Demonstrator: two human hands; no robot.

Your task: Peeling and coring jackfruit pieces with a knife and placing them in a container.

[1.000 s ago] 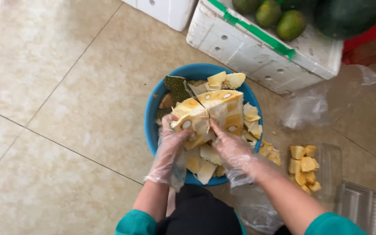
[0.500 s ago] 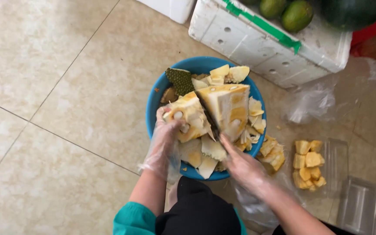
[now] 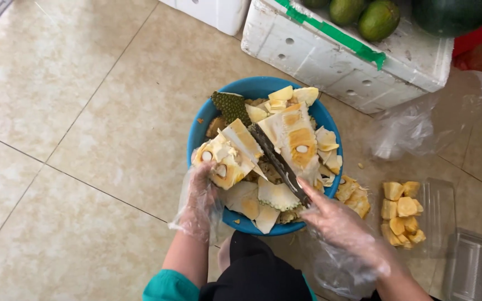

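Bare floor (image 3: pixel 73 139) left of the basin (image 3: pixel 199 125) gives open passage. Behind it the foam box (image 3: pixel 341 56) blocks; to the right, a bag (image 3: pixel 419 125) and trays (image 3: pixel 436 206) crowd the floor.

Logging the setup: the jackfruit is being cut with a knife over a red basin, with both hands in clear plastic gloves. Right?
Not quite: the basin is blue, as the head view shows. The knife, jackfruit and gloved hands, left and right, are as stated.
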